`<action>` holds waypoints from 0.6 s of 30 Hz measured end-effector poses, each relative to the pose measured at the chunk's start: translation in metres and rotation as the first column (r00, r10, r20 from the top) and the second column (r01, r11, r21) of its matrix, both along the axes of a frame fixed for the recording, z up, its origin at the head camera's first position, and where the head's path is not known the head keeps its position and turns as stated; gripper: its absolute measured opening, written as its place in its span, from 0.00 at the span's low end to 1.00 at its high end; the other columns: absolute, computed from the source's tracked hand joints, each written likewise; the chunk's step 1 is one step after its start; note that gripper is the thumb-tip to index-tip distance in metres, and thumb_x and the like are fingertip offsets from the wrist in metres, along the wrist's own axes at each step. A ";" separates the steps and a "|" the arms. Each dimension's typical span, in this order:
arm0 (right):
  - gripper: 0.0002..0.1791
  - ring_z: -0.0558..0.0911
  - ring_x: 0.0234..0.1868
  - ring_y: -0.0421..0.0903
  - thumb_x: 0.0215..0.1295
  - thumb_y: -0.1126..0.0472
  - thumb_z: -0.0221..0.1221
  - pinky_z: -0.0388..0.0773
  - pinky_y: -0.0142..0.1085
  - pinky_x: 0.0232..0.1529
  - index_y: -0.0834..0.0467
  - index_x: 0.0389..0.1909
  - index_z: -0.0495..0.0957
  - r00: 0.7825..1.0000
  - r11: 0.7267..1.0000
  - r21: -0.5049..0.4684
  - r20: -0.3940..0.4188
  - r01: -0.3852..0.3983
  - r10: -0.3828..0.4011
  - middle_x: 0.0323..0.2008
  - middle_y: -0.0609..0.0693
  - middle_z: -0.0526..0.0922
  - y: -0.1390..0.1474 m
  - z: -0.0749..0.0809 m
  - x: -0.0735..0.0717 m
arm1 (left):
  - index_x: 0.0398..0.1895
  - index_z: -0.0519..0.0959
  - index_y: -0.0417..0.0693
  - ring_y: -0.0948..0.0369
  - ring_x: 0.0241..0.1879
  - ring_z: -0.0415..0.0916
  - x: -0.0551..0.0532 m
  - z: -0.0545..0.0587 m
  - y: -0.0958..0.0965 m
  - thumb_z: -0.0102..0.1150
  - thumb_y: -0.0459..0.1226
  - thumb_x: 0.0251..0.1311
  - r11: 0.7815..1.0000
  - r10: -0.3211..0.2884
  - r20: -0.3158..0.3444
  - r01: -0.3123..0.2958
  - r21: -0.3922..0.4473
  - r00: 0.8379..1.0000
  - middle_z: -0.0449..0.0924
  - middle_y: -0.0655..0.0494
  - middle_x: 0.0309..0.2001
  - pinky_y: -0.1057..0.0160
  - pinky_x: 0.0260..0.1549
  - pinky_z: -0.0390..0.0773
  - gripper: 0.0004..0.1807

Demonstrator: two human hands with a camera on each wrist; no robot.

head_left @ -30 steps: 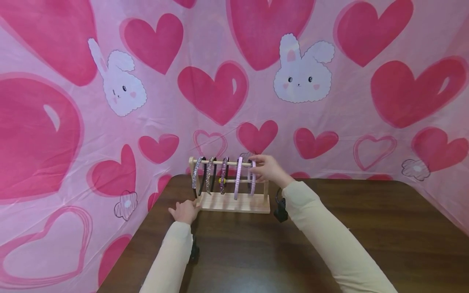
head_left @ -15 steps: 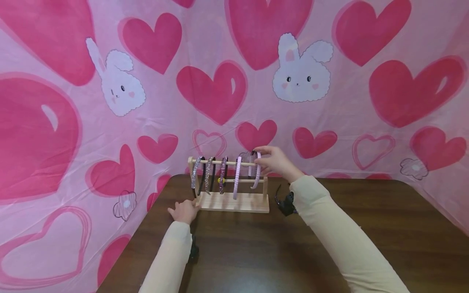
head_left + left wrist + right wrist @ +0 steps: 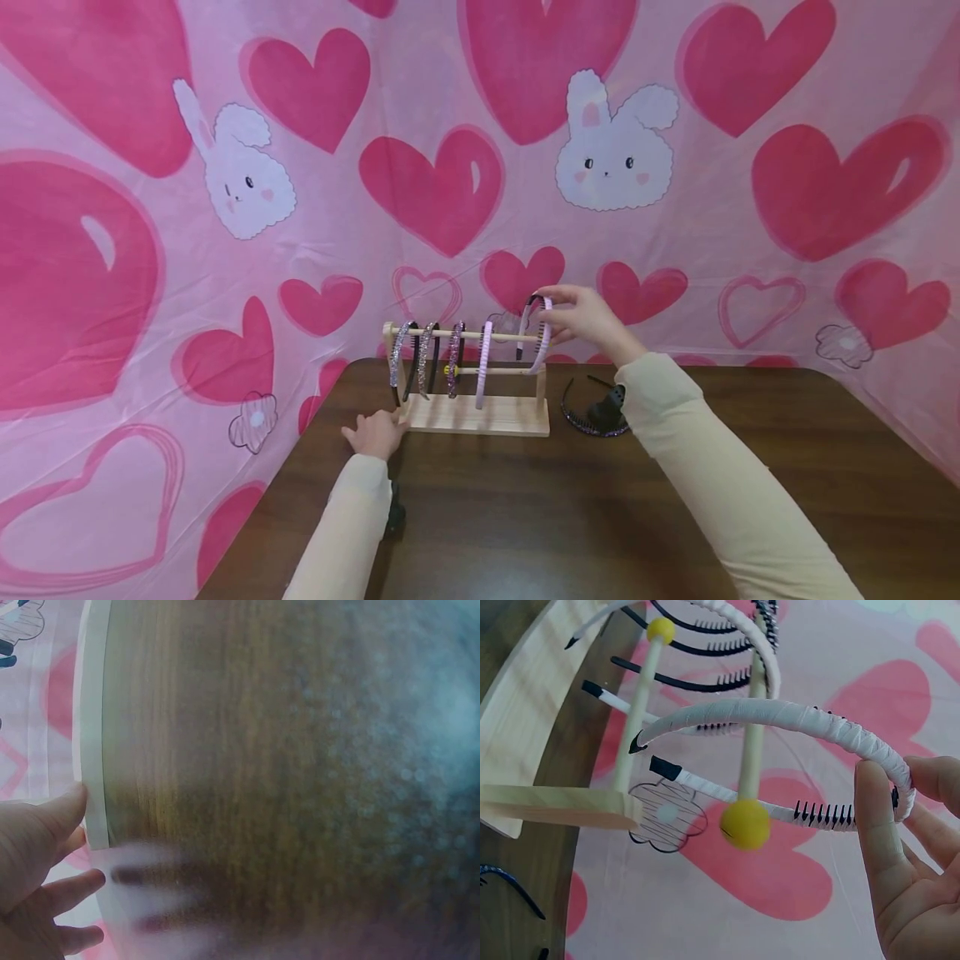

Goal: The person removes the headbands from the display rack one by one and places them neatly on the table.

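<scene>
My right hand (image 3: 588, 317) pinches the top of a pink ribbon-wrapped headband (image 3: 546, 333) between thumb and fingers. It sits raised at the right end of the wooden headband stand (image 3: 480, 417). In the right wrist view, the legs of this headband (image 3: 757, 712) appear either side of the upper rod, near its yellow ball end (image 3: 745, 823). At the stand's front left corner, my left hand (image 3: 375, 433) holds the base with thumb and forefinger. Its other fingers are spread in the left wrist view. Another pink headband (image 3: 485, 367) and several glittery ones (image 3: 455, 362) hang on the rod.
A dark headband with small teeth (image 3: 592, 429) lies on the brown table (image 3: 525, 500) to the right of the stand, partly hidden by the right wrist camera (image 3: 606, 408). A pink heart-print cloth (image 3: 450, 83) hangs behind the table.
My right hand has lifted the pink headband up and to the right along the rod. The dark headband on the table has come into view. My left hand has kept its place.
</scene>
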State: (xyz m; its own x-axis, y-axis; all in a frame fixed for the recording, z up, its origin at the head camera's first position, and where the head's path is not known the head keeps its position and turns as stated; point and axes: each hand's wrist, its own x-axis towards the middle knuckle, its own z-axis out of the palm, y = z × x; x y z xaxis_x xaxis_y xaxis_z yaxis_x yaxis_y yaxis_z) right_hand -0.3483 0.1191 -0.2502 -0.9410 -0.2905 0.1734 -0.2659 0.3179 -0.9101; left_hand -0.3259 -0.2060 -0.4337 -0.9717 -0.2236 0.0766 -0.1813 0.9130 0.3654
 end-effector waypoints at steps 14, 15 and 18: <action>0.29 0.82 0.33 0.51 0.60 0.65 0.59 0.79 0.41 0.33 0.62 0.63 0.65 0.998 0.999 -0.009 -0.032 0.049 -0.049 0.55 0.63 0.69 0.036 0.005 -0.002 | 0.57 0.73 0.44 0.37 0.52 0.63 0.000 0.000 0.000 0.59 0.47 0.58 1.000 0.001 -0.014 -0.001 0.000 1.000 0.75 0.35 0.49 0.33 0.49 0.48 0.26; 0.29 0.81 0.33 0.51 0.61 0.64 0.59 0.79 0.41 0.34 0.62 0.63 0.65 0.998 0.999 -0.011 -0.035 0.051 -0.051 0.55 0.63 0.69 0.039 0.005 -0.002 | 0.57 0.73 0.44 0.37 0.52 0.63 0.000 0.000 0.000 0.59 0.47 0.58 1.000 0.002 -0.013 -0.002 0.001 1.000 0.75 0.35 0.49 0.33 0.49 0.48 0.26; 0.29 0.82 0.33 0.51 0.61 0.63 0.59 0.79 0.41 0.34 0.62 0.63 0.65 0.997 0.997 -0.005 -0.041 0.071 -0.072 0.55 0.63 0.69 0.049 0.002 -0.003 | 0.57 0.73 0.44 0.37 0.52 0.63 -0.001 0.000 0.001 0.59 0.47 0.58 1.000 0.003 -0.009 -0.003 0.005 1.000 0.76 0.35 0.48 0.33 0.49 0.48 0.26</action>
State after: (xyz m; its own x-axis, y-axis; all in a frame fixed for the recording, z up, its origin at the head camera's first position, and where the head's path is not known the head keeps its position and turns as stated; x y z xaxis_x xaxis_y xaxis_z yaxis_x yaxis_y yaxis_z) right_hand -0.3509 0.1679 -0.2478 -0.9514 -0.2220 0.2135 -0.2800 0.3340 -0.9000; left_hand -0.3264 -0.2054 -0.4341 -0.9702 -0.2271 0.0846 -0.1807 0.9107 0.3714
